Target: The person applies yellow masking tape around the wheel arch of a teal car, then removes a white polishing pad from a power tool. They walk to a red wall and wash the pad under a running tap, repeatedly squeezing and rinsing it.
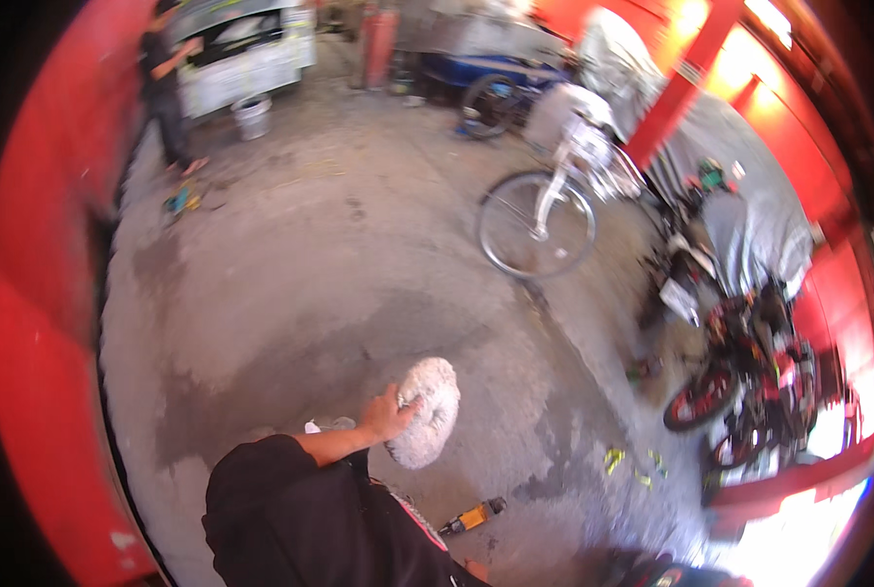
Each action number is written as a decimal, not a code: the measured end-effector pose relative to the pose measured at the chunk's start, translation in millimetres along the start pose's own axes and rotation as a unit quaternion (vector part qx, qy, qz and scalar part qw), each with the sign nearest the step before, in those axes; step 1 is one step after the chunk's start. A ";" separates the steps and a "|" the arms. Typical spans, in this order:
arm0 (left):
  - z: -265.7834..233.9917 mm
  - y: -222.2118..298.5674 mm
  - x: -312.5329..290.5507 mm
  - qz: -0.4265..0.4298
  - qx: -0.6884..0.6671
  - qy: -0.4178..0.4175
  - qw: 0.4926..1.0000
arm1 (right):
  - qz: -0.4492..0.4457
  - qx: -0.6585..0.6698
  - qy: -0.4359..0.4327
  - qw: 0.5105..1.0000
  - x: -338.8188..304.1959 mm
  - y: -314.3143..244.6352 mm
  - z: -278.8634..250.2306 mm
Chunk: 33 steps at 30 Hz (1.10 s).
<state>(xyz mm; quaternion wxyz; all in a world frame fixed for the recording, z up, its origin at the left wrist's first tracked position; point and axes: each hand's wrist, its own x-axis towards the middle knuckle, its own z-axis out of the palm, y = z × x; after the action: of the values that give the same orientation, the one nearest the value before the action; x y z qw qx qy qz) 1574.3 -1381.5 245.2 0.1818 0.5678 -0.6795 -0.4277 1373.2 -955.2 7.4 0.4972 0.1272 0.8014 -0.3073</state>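
Observation:
My left hand [386,416] is closed on the edge of a round, fluffy white wool buffing pad [435,416], with a dent at its centre. The left arm, in a short black sleeve, reaches out over the concrete floor. Beyond my black shirt, a yellow and black power tool [473,516] shows near the floor; whether anything holds it is hidden. A small patch of skin at the lower edge may belong to my right hand [476,569], but its fingers do not show.
A white bicycle [538,225] stands ahead right, with motorcycles [745,391] along the right side. Silver covers [750,230] drape over large shapes behind them. At far left a person [166,93] stands by a pale vehicle body [246,64] and a white bucket [253,117]. A red wall [46,293] runs along the left.

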 end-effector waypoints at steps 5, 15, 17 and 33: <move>-105.2 -80.4 -44.6 -0.017 -0.055 -0.015 0.998 | -0.088 -0.051 -0.040 0.994 -37.5 -92.3 109.3; -450.9 -274.0 -152.8 -0.023 -0.081 0.120 0.989 | -0.237 -0.246 -0.225 0.912 -201.8 -125.1 489.4; -510.2 -327.9 -172.8 -0.035 -0.107 0.233 0.966 | -0.288 -0.381 -0.261 0.839 -245.3 -131.2 584.6; -692.3 -763.9 -278.7 -0.355 -0.396 0.697 0.482 | -0.362 -0.785 -0.241 0.441 -241.0 -284.8 1144.7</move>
<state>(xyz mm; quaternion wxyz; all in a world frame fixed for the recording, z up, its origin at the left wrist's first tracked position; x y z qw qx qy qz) 2632.7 -1374.5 103.3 0.6338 0.7407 0.1701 -0.1441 2164.7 -1861.2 -40.0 0.4013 -0.6982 0.5212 0.2826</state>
